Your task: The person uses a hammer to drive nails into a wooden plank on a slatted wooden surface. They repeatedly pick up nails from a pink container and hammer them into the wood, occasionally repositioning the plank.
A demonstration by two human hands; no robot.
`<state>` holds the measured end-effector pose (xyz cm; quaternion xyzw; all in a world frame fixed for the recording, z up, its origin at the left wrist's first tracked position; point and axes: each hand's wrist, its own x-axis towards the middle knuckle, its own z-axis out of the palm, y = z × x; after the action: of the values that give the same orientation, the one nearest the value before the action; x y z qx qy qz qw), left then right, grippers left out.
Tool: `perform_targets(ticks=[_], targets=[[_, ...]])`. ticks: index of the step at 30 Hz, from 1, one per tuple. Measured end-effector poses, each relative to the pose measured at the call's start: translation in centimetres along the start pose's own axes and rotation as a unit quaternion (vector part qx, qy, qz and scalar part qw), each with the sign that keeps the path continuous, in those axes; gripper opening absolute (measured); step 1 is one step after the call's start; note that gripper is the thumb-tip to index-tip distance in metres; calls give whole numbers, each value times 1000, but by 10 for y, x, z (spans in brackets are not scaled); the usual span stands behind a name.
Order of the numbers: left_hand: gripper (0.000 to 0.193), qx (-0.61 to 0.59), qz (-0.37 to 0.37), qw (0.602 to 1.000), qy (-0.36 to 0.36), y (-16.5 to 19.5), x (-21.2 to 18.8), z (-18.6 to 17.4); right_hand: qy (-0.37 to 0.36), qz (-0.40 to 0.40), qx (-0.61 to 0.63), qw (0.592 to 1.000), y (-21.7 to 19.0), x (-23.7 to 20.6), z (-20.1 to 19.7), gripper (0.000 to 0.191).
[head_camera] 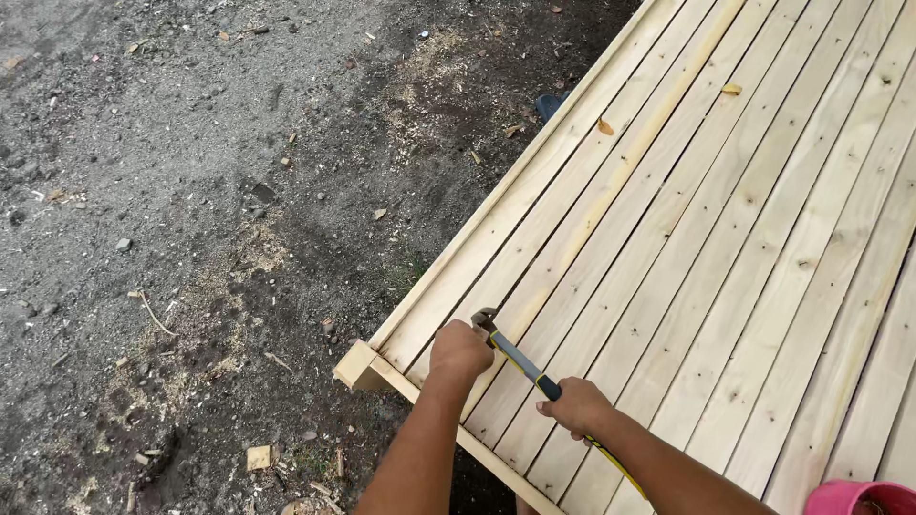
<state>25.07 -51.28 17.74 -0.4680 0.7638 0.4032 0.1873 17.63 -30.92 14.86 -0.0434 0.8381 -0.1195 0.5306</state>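
Outdoors: dark gravelly ground (172,172), sawdust and wood scraps scattered on it. A panel of pale planks (725,248) lies on it, running away to upper right. Nearest, right hand (575,405) has a closed grip on the hammer (520,360) mid-handle. Left hand (459,350) is fisted at the hammer head, on the planks near the corner; its contents are hidden. Further off, dry leaves (605,126) lie on the boards.

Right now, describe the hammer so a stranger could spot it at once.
Start at the big pale plank deck filling the right side, and go to its near-left corner above the dirt. There the right hand holds the hammer, its head by the left hand. Its dark and yellow handle is the only non-wood thing lying across the boards.
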Motion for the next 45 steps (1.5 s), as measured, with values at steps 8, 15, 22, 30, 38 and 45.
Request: perform_targets(ticks=[8, 15, 22, 30, 38, 45], targets=[[22, -23, 26, 999, 30, -9, 29, 7, 29, -68, -63, 995, -13, 68, -14, 39], [27, -27, -2, 999, 28, -17, 47, -22, 75, -84, -198, 974, 5, 165, -16, 38], [25, -29, -10, 999, 18, -18, 60, -36, 119, -100, -226, 962, 0, 198, -15, 43], [25, -14, 25, 999, 33, -18, 50, -33, 197, -120, -236, 944, 5, 189, 3, 35], [25, -57, 12, 996, 63, -50, 39, -18, 222, -136, -263, 929, 18, 198, 14, 37], [24, -53, 37, 995, 78, -62, 45, -27, 220, -138, -276, 925, 23, 227, 14, 41]])
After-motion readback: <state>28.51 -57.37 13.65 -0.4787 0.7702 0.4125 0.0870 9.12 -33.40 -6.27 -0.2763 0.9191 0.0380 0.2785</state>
